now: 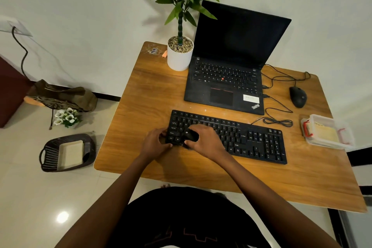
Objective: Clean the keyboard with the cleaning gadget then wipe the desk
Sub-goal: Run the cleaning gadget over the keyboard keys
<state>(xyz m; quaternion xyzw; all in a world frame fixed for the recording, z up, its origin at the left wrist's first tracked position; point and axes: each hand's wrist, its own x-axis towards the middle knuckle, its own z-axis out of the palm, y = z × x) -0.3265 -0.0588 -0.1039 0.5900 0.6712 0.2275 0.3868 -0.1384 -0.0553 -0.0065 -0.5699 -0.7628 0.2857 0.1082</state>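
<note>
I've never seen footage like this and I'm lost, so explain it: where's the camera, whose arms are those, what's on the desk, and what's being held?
No machine here: a person wears a camera on the head, looking down at their own arms. On the wooden desk lie a black keyboard, an open laptop, a mouse, a potted plant and a clear box. The right hand grips a small black cleaning gadget on the keys; the left hand holds the keyboard's left end.
</note>
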